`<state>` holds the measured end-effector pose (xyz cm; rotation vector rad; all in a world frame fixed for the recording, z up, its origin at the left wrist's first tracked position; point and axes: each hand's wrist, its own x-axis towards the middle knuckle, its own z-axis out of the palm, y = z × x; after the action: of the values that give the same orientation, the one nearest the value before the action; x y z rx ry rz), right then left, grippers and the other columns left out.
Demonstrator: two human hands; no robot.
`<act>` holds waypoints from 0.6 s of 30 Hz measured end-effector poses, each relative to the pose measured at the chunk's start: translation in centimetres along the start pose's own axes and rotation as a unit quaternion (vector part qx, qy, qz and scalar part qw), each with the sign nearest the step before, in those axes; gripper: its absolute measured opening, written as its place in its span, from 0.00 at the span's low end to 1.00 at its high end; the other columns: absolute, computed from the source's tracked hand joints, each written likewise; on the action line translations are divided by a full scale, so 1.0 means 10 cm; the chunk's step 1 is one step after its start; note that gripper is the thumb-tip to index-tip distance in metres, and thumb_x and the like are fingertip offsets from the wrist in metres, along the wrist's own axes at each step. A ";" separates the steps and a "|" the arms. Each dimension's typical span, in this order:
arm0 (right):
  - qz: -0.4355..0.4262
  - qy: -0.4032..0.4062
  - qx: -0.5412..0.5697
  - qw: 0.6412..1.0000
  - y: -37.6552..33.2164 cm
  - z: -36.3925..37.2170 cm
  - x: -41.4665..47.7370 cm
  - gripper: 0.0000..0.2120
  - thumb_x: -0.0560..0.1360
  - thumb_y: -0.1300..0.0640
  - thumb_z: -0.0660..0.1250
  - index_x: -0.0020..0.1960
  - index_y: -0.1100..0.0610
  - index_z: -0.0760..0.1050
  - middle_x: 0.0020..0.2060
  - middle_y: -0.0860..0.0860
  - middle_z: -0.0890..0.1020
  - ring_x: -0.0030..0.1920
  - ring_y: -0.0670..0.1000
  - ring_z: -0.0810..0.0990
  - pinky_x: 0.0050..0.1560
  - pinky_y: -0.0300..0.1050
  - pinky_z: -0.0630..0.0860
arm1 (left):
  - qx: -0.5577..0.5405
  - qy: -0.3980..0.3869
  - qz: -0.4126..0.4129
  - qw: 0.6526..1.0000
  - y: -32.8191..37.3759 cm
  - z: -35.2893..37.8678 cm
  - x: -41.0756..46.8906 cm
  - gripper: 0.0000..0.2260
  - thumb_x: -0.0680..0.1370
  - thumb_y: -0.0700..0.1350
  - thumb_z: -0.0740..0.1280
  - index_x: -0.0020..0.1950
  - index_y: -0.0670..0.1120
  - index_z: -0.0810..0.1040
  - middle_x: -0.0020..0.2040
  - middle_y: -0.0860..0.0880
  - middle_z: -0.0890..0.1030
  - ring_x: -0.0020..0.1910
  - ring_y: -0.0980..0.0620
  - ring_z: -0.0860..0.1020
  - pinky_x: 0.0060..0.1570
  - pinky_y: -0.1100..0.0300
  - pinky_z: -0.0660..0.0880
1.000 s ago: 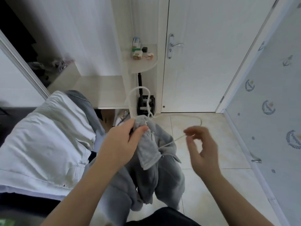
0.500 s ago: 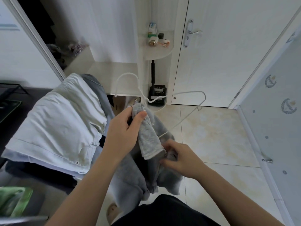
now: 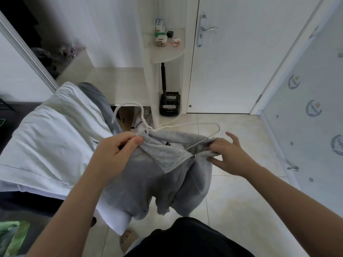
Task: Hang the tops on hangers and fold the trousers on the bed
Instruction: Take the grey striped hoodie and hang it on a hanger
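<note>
gripping grey top [image 3: 157, 182] at the collar with left hand [image 3: 115, 154], pinching its other shoulder with right hand [image 3: 229, 154], over white hanger [image 3: 129, 103] between them.

Right hand [image 3: 225, 156] now farther right, grey top [image 3: 148, 179] wider across hanger [image 3: 204, 123].

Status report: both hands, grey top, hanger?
Left hand grips soft grey fleece top at neck of thin white wire hanger. Right hand pinches top's edge. One hanger end uncovered.

Open tiled floor [image 3: 239, 191] right; stacked white clothes [image 3: 55, 138] crowd left; shelf unit [image 3: 167, 52], closed door [image 3: 232, 71] block ahead.
</note>
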<state>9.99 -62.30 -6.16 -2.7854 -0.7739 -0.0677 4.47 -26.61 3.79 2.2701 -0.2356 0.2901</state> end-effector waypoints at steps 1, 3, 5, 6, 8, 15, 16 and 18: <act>-0.009 0.018 -0.001 1.000 0.03 -0.05 0.02 0.06 0.73 0.51 0.73 0.45 0.51 0.77 0.45 0.41 0.80 0.59 0.46 0.77 0.75 0.59 0.48 | -0.005 0.003 0.000 1.000 0.00 -0.03 0.01 0.09 0.81 0.56 0.66 0.42 0.66 0.80 0.37 0.59 0.82 0.39 0.60 0.80 0.37 0.74 0.70; -0.030 0.045 -0.012 0.998 0.07 -0.15 0.07 0.06 0.73 0.51 0.73 0.45 0.50 0.77 0.45 0.41 0.80 0.58 0.45 0.77 0.75 0.59 0.50 | -0.025 0.014 -0.007 1.000 0.00 -0.10 0.01 0.12 0.81 0.52 0.68 0.41 0.69 0.81 0.39 0.63 0.83 0.41 0.65 0.80 0.40 0.77 0.70; -0.048 0.068 -0.015 0.996 0.07 -0.24 0.11 0.05 0.73 0.52 0.73 0.46 0.50 0.78 0.45 0.41 0.80 0.57 0.45 0.77 0.75 0.60 0.51 | -0.057 0.029 -0.010 0.998 0.02 -0.14 0.00 0.10 0.78 0.54 0.68 0.41 0.71 0.81 0.40 0.65 0.84 0.42 0.67 0.80 0.42 0.77 0.70; -0.049 0.082 -0.006 0.995 0.06 -0.28 0.13 0.05 0.73 0.52 0.73 0.46 0.50 0.79 0.46 0.42 0.81 0.57 0.45 0.78 0.75 0.60 0.51 | -0.079 0.036 -0.012 0.996 0.03 -0.14 -0.01 0.08 0.76 0.57 0.67 0.41 0.71 0.82 0.40 0.65 0.84 0.42 0.67 0.80 0.42 0.77 0.71; -0.039 0.120 0.025 0.992 0.00 -0.34 0.14 0.04 0.72 0.52 0.73 0.46 0.51 0.80 0.46 0.42 0.81 0.55 0.46 0.79 0.75 0.62 0.53 | -0.125 0.046 -0.012 0.991 0.04 -0.14 -0.03 0.08 0.75 0.59 0.65 0.41 0.69 0.83 0.39 0.64 0.84 0.41 0.67 0.80 0.41 0.76 0.72; -0.054 0.191 0.011 0.980 -0.06 -0.44 0.15 0.05 0.70 0.58 0.76 0.44 0.53 0.81 0.42 0.45 0.82 0.51 0.49 0.78 0.72 0.63 0.60 | -0.168 0.038 -0.017 0.985 -0.02 -0.23 0.02 0.10 0.76 0.55 0.65 0.37 0.63 0.84 0.32 0.64 0.80 0.35 0.68 0.76 0.37 0.75 0.70; -0.063 0.190 -0.005 0.980 -0.04 -0.45 0.15 0.06 0.70 0.59 0.77 0.44 0.53 0.81 0.42 0.44 0.81 0.52 0.49 0.79 0.72 0.64 0.60 | -0.157 0.035 -0.020 0.987 -0.03 -0.26 0.04 0.10 0.76 0.55 0.65 0.37 0.63 0.84 0.32 0.64 0.80 0.35 0.68 0.76 0.37 0.75 0.70; -0.081 0.188 -0.036 0.978 -0.01 -0.47 0.14 0.07 0.70 0.59 0.78 0.44 0.52 0.81 0.42 0.44 0.81 0.53 0.50 0.81 0.72 0.65 0.60 | -0.126 0.034 -0.021 0.991 -0.05 -0.30 0.07 0.10 0.75 0.59 0.65 0.38 0.64 0.84 0.33 0.63 0.81 0.35 0.67 0.77 0.37 0.75 0.71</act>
<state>11.21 -62.73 -1.49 -2.6460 -0.9061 -0.6417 4.85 -24.05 5.58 2.0100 -0.1785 0.2971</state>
